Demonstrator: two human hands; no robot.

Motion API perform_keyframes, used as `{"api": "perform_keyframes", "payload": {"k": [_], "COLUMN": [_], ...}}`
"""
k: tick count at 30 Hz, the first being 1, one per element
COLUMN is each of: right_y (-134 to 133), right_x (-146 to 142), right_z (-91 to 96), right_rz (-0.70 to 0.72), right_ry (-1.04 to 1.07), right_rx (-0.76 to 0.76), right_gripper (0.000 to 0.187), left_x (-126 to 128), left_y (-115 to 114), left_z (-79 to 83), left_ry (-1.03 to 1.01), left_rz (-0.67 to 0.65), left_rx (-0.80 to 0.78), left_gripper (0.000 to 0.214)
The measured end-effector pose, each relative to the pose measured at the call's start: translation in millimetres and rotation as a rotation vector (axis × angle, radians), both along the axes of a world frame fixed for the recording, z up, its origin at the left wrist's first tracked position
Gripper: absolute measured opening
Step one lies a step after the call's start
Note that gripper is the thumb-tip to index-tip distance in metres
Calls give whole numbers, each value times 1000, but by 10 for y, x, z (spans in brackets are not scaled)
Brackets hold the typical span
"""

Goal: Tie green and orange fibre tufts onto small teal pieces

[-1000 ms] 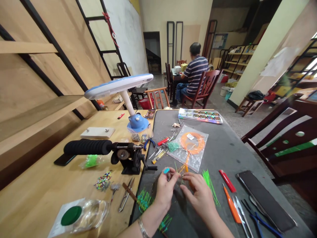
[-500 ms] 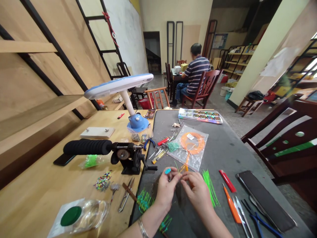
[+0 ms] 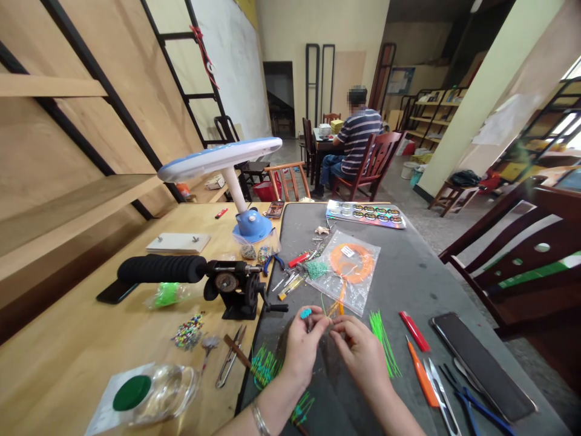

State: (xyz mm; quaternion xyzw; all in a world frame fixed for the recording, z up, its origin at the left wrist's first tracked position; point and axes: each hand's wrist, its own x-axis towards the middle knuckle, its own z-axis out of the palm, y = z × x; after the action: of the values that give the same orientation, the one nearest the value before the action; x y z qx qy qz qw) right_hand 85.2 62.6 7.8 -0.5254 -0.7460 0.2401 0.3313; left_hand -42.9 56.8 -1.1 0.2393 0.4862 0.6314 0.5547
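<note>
My left hand (image 3: 303, 348) and my right hand (image 3: 362, 352) meet fingertip to fingertip over the grey mat (image 3: 408, 272). Both are pinched on a thin green and orange strand (image 3: 333, 310) that runs up toward a clear bag of orange cord (image 3: 347, 269). A small turquoise piece (image 3: 305, 313) sticks up at my left thumb. Bright green strands (image 3: 384, 339) lie just right of my right hand. Green strands with teal tips (image 3: 265, 366) lie left of my left wrist.
A black hand-crank tool with a foam handle (image 3: 195, 275) and a blue-based lamp (image 3: 245, 200) stand on the wooden table (image 3: 82, 345). Scissors (image 3: 229, 363), beads (image 3: 188, 332), a red lighter (image 3: 414, 330), an orange cutter (image 3: 422, 375) and a black phone (image 3: 481, 363) lie around. A person sits at a far table (image 3: 354, 142).
My two hands have drawn closer together until the fingertips touch, and have shifted slightly up the mat. The view has tilted a little.
</note>
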Motion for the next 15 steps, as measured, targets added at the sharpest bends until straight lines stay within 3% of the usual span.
{"api": "perform_keyframes", "payload": {"k": [8,15], "right_y": [10,-110], "right_x": [-60,-44], "right_z": [72,82], "right_rz": [-14,24], "right_ry": [42,-2], "right_rx": [21,21], "right_gripper": [20,23], "left_x": [1,-46], "left_y": [-33,-131], "left_z": [-11,19], "left_ry": [8,60], "left_rz": [-50,-77], "left_rx": [-9,99], "left_gripper": [35,31]}}
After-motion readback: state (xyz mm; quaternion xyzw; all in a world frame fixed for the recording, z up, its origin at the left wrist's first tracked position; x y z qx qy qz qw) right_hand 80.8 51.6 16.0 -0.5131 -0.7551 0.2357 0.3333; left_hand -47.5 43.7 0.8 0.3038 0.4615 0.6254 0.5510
